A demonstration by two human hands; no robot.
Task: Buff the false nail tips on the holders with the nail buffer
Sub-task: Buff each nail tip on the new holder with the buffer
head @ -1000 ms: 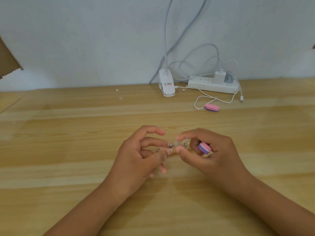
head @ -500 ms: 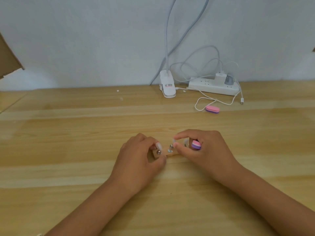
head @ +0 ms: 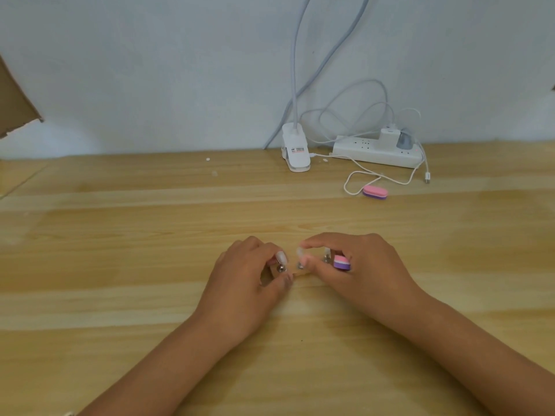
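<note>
Nail tips upright (on holders), buffer held end-on

- nail buffer — pink top, thin white band, purple underside
- second buffer: the same pink over purple
- false nail tips: milky, half-clear white
- holders: silvery studs
- worktop — pale honey wood with long streaks of grain
- power strip: white, with one grey plug
- wall: pale grey

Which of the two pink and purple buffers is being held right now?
The buffer tucked in the right hand. The other buffer lies loose on the table, farther back near the power strip, untouched.
</note>
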